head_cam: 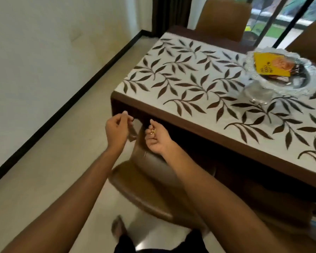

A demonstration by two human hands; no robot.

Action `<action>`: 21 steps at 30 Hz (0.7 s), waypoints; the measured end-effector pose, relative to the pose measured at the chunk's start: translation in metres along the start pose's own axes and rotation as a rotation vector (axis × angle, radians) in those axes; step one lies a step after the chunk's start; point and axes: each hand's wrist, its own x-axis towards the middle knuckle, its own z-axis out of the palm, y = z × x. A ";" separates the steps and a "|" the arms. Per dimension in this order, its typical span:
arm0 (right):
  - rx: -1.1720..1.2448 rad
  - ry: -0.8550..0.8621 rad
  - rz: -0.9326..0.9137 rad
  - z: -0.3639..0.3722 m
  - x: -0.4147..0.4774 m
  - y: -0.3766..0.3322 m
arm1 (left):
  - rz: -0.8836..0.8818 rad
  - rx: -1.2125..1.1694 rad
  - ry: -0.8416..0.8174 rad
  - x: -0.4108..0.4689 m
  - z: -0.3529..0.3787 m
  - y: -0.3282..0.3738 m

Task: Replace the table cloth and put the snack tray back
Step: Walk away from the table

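Both forearms reach out from the near edge toward the near left corner of the table (171,119), passing over a brown chair (153,179) tucked in below them. The left hand (117,129) is raised just off the corner with its fingers curled and thumb meeting forefinger; whether it pinches anything I cannot tell. The right hand (156,141) is turned palm up and cupped, holding a few small yellow bits (153,132) against its curled fingers. What those bits are is too small to tell.

On the table, the leaf-patterned cloth (190,79) lies flat, with the brown table rim showing along its near and left sides. The snack tray (281,90), a frilled glass dish on a stem, stands on the cloth at the far right, well apart from both hands, with a yellow packet (264,64) and other packets in it. Another brown chair (224,17) stands at the far end.

Judging by this, cloth and tray are already in place and the task looks close to done. The hands seem busy with a last tidy-up of loose bits. The next move likely calls for keeping the right palm level so nothing spills onto the floor, then carrying the bits away, and perhaps squaring the cloth at this corner.
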 end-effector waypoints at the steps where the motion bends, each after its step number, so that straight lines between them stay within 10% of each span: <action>1: -0.149 0.026 0.012 0.018 -0.006 0.014 | -0.103 0.000 -0.008 0.010 -0.031 -0.021; 10: -1.837 0.100 -0.254 0.146 0.081 0.165 | -0.504 0.448 -0.168 0.024 -0.297 -0.189; 21: -2.126 0.048 -0.169 0.193 0.239 0.182 | -0.516 0.839 -0.363 0.141 -0.367 -0.244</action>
